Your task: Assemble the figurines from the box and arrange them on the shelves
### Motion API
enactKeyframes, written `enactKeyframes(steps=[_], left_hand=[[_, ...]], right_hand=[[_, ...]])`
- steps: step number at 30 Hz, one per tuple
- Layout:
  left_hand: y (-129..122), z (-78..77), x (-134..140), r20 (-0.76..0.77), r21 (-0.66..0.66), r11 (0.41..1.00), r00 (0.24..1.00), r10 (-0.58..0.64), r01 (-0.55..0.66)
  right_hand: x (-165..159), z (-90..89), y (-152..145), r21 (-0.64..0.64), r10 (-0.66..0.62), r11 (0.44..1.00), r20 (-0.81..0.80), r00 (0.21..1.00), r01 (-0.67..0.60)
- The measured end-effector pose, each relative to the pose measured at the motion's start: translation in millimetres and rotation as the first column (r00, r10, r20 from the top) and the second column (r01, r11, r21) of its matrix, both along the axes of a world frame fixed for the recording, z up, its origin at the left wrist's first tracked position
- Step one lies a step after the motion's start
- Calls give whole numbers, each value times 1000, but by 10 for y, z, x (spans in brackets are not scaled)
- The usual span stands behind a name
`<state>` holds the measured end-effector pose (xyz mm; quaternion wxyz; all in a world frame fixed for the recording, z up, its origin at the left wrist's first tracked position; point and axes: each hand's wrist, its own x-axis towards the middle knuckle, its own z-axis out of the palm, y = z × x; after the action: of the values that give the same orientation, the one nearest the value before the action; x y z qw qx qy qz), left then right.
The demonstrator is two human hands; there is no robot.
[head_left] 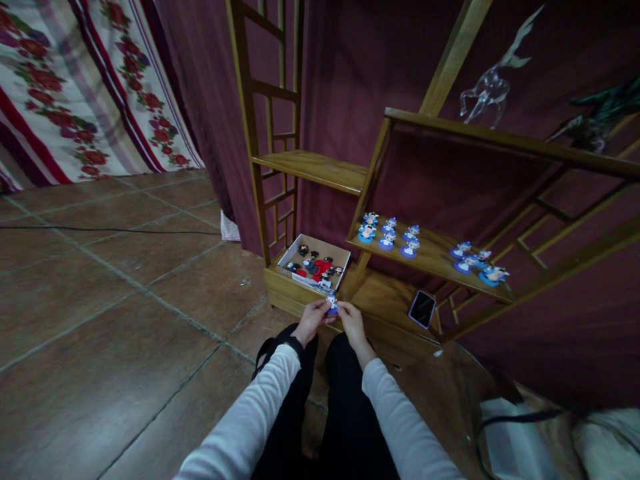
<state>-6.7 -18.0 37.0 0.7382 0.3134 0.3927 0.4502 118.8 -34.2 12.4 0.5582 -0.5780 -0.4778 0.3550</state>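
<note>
Between my two hands is a small figurine (332, 303) with a purple top and purple base, held upright in front of the shelf unit. My left hand (313, 319) grips it from the left, and my right hand (351, 321) pinches it from the right. Just beyond them, an open cardboard box (299, 245) holds several small figurines in black, red and white. On the slanting middle shelf (434, 259) stand several similar figurines with purple or blue bases, grouped at its left and right ends.
A dark-screened phone (422, 309) lies on the lower shelf at the right. Above, a clear glass horse (493, 87) stands on the upper shelf. A black cable (110, 230) crosses the tiled floor. Pale bags or cloth (520, 440) lie at lower right.
</note>
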Motion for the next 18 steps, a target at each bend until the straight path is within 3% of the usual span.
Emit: enactKeyframes(steps=[4,12,18], left_hand=[[-9,-14,-10,12,7,999,999,-48,48],[15,-90,-12,67,12,1000,998,5,-6],[29,-124,-8,57,-21,998,997,58,-57]], right_hand=[[9,-41,28,-1,-36,999,-78,996,36],[-20,-3,49,-34,34,998,-271,962,-45],[-15,63,29,-115,31,991,-294,955,-67]])
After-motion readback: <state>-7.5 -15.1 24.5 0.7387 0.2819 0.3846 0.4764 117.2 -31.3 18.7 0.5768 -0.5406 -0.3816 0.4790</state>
